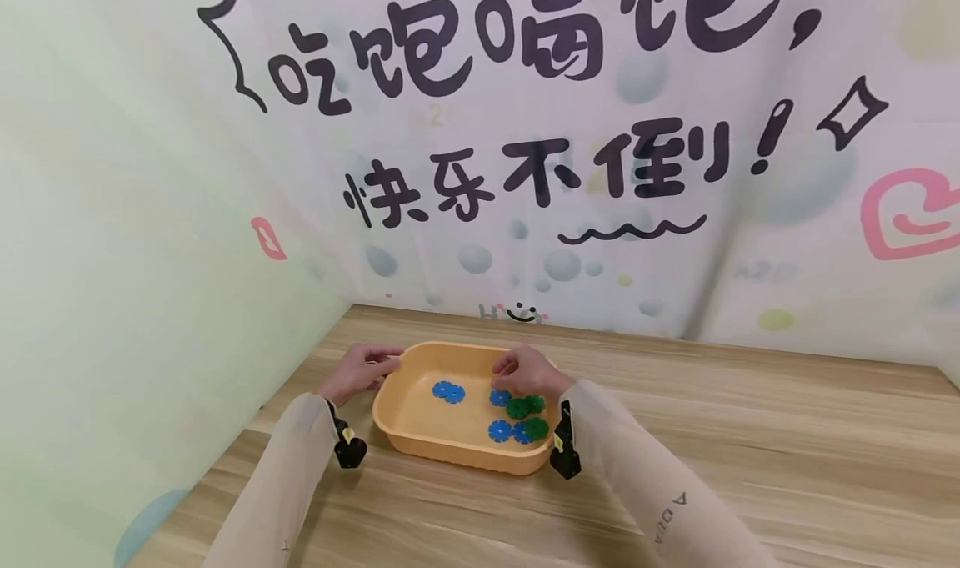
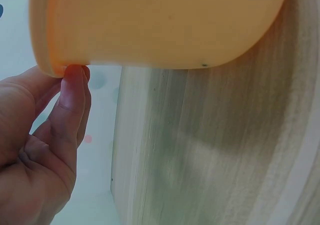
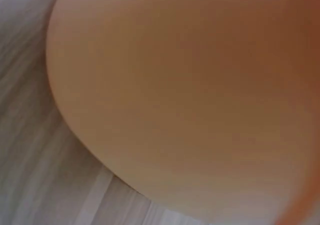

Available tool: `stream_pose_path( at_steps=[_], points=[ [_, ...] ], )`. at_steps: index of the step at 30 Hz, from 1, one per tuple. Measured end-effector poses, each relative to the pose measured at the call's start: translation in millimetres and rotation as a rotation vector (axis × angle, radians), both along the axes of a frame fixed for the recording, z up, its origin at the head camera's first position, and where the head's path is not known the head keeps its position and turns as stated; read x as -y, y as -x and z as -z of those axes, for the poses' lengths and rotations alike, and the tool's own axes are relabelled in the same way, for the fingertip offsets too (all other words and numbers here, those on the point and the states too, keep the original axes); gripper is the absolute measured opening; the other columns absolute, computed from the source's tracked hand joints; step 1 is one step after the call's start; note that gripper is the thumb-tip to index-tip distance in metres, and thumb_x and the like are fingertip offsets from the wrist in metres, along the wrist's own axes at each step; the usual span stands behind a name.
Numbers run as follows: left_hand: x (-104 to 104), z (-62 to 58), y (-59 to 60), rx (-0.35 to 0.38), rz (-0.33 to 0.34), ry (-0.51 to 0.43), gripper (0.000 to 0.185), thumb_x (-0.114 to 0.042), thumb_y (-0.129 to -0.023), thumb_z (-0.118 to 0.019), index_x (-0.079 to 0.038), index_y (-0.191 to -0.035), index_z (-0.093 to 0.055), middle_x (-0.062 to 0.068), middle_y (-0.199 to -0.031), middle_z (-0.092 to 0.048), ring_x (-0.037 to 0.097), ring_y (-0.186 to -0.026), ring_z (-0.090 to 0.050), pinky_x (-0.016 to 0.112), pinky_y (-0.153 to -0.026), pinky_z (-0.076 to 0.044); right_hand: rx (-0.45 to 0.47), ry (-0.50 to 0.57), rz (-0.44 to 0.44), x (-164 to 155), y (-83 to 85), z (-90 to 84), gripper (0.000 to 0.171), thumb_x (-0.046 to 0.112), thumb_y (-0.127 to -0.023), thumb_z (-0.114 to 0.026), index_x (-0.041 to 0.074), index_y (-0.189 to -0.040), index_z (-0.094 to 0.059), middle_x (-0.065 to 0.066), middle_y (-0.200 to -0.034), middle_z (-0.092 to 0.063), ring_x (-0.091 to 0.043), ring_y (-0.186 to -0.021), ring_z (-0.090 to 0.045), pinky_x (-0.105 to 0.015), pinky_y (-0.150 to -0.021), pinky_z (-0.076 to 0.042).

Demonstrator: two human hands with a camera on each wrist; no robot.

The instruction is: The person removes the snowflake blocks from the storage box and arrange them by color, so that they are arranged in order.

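Note:
An orange plastic basin (image 1: 450, 453) with rounded corners stands on the wooden table. My left hand (image 1: 362, 369) pinches the basin's rim at the left end; in the left wrist view, the thumb and fingers (image 2: 74, 87) meet around that rim. My right hand (image 1: 527, 371) reaches over the right part of the basin, fingers bent downward, right above a blue notched plastic disc (image 1: 500, 398). I cannot tell whether its fingertips hold anything. Close by lie green discs (image 1: 517, 408) and more blue discs (image 1: 500, 431). Two overlapping blue discs (image 1: 448, 392) lie towards the basin's left side.
The wooden table (image 1: 750, 434) extends to the right and in front of the basin. A printed wall sheet (image 1: 480, 268) rises behind the table, and a pale green one (image 1: 150, 301) at the left. The right wrist view is filled mostly by the basin's outer wall (image 3: 175, 110).

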State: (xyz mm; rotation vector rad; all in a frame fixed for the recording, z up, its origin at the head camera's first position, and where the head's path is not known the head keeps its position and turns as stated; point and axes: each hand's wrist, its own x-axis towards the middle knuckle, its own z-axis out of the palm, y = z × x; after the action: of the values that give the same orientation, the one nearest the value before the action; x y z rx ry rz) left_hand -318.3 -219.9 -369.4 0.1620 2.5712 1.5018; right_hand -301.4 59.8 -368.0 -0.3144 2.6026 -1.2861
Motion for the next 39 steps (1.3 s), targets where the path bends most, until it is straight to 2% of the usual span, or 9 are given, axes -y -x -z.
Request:
stream_pose_path(
  at_steps=[6, 13, 20, 27, 30, 35, 39],
  points=[
    [0, -0.7, -0.6, -0.003, -0.001, -0.002, 0.036, -0.012, -0.088, -0.056, 0.005, -0.119, -0.052, 0.014, -0.096, -0.057, 0.014, -0.072, -0.056, 0.028, -0.062, -0.051, -0.005, -0.099, 0.018, 2, -1.4, 3.3, 0.02, 0.013, -0.079, -0.067, 0.0, -0.094, -0.063, -0.004, -0.081, -0.058, -0.013, -0.068, -0.052, -0.024, -0.059, -0.046],
    [-1, 0.9, 1.9, 0.01, -0.017, -0.001, 0.036, -0.013, -0.087, -0.056, 0.004, -0.118, -0.053, 0.013, -0.095, -0.057, 0.014, -0.071, -0.055, 0.027, -0.062, -0.051, -0.004, -0.167, -0.016, 2, -4.3, 4.1, 0.017, 0.015, -0.079, -0.067, 0.003, -0.09, -0.064, -0.002, -0.078, -0.057, -0.011, -0.063, -0.05, -0.021, -0.055, -0.043],
    [0, 0.9, 5.2, 0.016, -0.025, 0.018, 0.037, -0.015, -0.087, -0.056, 0.003, -0.12, -0.052, 0.013, -0.097, -0.057, 0.014, -0.072, -0.055, 0.026, -0.063, -0.051, 0.08, -0.073, -0.016, 4, -5.9, 4.6, 0.023, 0.008, -0.075, -0.069, 0.0, -0.096, -0.063, -0.004, -0.078, -0.056, -0.013, -0.054, -0.046, -0.022, -0.049, -0.042],
    [1, 2.1, 3.6, 0.017, -0.022, 0.01, 0.037, -0.014, -0.087, -0.057, 0.004, -0.119, -0.053, 0.013, -0.096, -0.057, 0.013, -0.071, -0.056, 0.026, -0.063, -0.051, 0.134, -0.017, -0.045, 8, -7.1, 10.9, 0.021, -0.001, -0.074, -0.069, -0.001, -0.094, -0.063, -0.006, -0.077, -0.057, -0.014, -0.062, -0.054, -0.025, -0.058, -0.049],
    [1, 1.9, 3.0, 0.018, -0.018, 0.004, 0.037, -0.014, -0.087, -0.057, 0.004, -0.119, -0.052, 0.013, -0.096, -0.058, 0.013, -0.071, -0.056, 0.026, -0.062, -0.051, 0.131, -0.024, -0.095, 8, -6.4, 12.7, 0.022, -0.001, -0.075, -0.068, 0.0, -0.096, -0.064, -0.006, -0.076, -0.055, -0.014, -0.063, -0.052, -0.025, -0.06, -0.048],
    [1, 1.8, 3.9, 0.022, -0.021, 0.012, 0.037, -0.015, -0.087, -0.057, 0.003, -0.119, -0.053, 0.013, -0.096, -0.059, 0.013, -0.071, -0.056, 0.026, -0.062, -0.051, 0.052, -0.041, -0.23, 7, -6.5, 15.8, 0.023, 0.001, -0.075, -0.068, 0.0, -0.097, -0.064, -0.003, -0.074, -0.052, -0.013, -0.066, -0.048, -0.023, -0.063, -0.044],
    [1, 1.9, 4.5, 0.019, -0.022, 0.023, 0.038, -0.015, -0.087, -0.057, 0.003, -0.12, -0.053, 0.013, -0.096, -0.058, 0.013, -0.07, -0.055, 0.025, -0.061, -0.051, 0.015, -0.041, -0.292, 6, -7.5, 16.4, 0.023, -0.001, -0.075, -0.068, -0.002, -0.097, -0.064, -0.001, -0.073, -0.052, -0.012, -0.066, -0.046, -0.022, -0.062, -0.043]
  ],
)
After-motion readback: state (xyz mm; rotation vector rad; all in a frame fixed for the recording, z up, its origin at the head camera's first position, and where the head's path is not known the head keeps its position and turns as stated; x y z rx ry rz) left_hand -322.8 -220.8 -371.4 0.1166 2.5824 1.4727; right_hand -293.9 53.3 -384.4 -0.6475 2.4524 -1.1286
